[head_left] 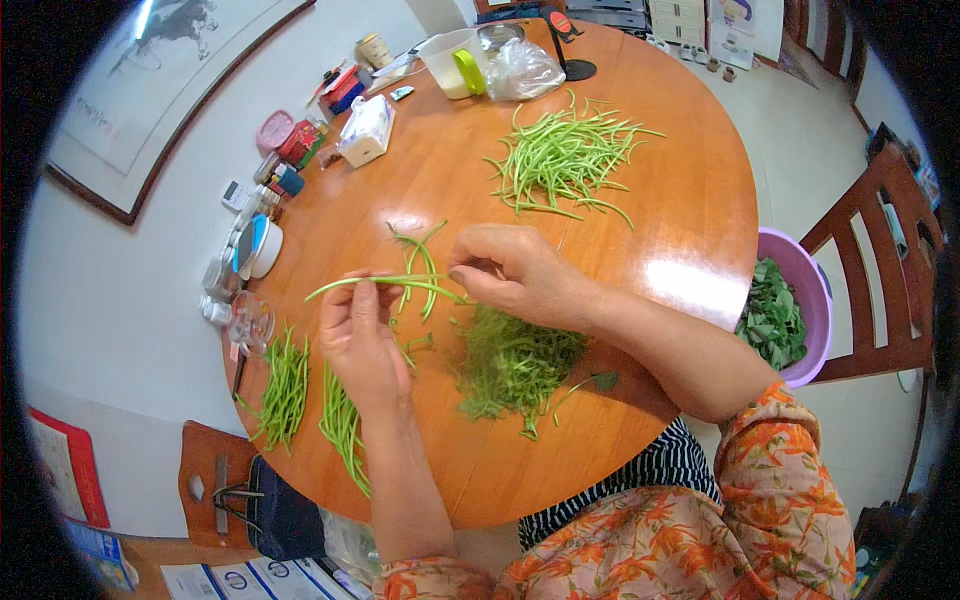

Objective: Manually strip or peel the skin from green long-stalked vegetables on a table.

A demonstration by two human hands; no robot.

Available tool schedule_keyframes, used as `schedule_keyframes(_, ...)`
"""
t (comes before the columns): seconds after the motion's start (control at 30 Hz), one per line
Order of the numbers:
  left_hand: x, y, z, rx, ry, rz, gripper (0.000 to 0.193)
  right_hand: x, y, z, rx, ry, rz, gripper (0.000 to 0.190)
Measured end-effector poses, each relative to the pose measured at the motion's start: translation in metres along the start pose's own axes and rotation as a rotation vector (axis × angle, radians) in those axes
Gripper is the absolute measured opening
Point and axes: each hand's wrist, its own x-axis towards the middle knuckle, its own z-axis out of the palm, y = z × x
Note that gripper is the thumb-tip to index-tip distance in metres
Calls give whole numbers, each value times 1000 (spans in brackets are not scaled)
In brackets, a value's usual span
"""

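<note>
My left hand [365, 341] holds a green vegetable stem [331, 286] level between thumb and fingers, above the wooden table. At the stem's right end, my right hand [517, 270] pinches a thin pale strand, thumb against the curled fingers. Below the right hand lies a heap of fine green peelings [517, 367]. A few loose stems [429, 262] rest just beyond the held one. Two bunches of stems, an outer one [285, 394] and an inner one [341, 420], lie to the left, the inner partly hidden by my left forearm. A pile of paler stems [562, 161] is at the back.
A purple basin [819, 319] of green leaves stands at the right, beside a wooden chair [862, 300]. Along the table's left edge are jars, a white tub [268, 247] and a tissue box [367, 131]. A plastic jug [450, 67], a clear bag [525, 71] and a black stand [577, 69] occupy the back.
</note>
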Motion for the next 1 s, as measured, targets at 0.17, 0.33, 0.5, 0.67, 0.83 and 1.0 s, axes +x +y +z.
schedule_keyframes(0.17, 15, -2, -21, -52, 132, 50, 10, -3, 7, -4, -11, -24, 44, 8)
schedule_keyframes(0.33, 25, 6, -51, -71, 359, 111, 10, -2, 6, -3, -15, -41, 29, 7)
schedule_keyframes(0.5, 29, 7, -64, -65, 463, 144, 15, 2, 5, -15, -45, -54, 53, 6)
schedule_keyframes(0.67, 32, 12, -74, -42, 549, 124, 14, 6, -2, -35, 138, -161, 96, 10)
schedule_keyframes(0.83, 27, -1, -56, 178, 351, 156, 14, 7, -13, -46, 123, -480, 20, 8)
schedule_keyframes(1.0, 10, -5, -22, 451, 73, 165, 8, 3, -13, -38, 122, -596, 4, 4)
